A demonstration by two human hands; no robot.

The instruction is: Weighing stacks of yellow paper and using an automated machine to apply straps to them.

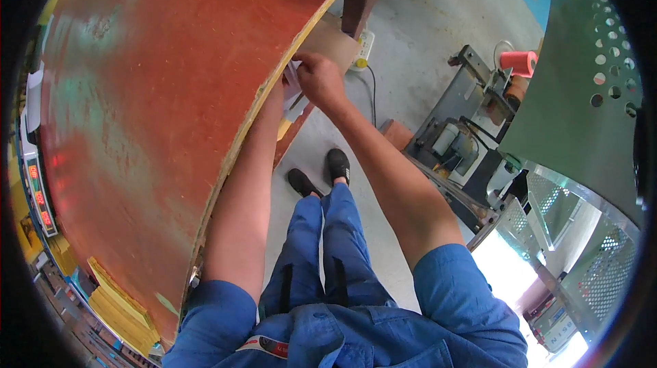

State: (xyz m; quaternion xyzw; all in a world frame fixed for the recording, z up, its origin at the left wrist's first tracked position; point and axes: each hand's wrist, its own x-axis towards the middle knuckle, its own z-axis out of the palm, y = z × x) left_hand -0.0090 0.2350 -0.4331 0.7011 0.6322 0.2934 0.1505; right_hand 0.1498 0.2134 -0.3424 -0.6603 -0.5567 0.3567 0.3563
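Note:
Both arms reach in under the edge of a red-brown tabletop [164, 73]. My right hand [320, 82] is closed, with its fingers curled in toward some white, paper-like material [292, 86] below the edge. Whatever its fingertips grip is hidden. Only a sliver of my left hand [283, 82] shows beside the white material. The table edge and the material cover its fingers. A flat brown board [328, 45] lies just beyond my right hand, beneath the tabletop.
A white power strip [365, 49] with a cord is near the table leg [361, 0]. At right stand a motor-driven machine [457, 145], a pink thread spool [519, 62] and a green perforated panel [575, 87]. A lit digital display [37, 190] and yellow stacks [123, 306] line the left.

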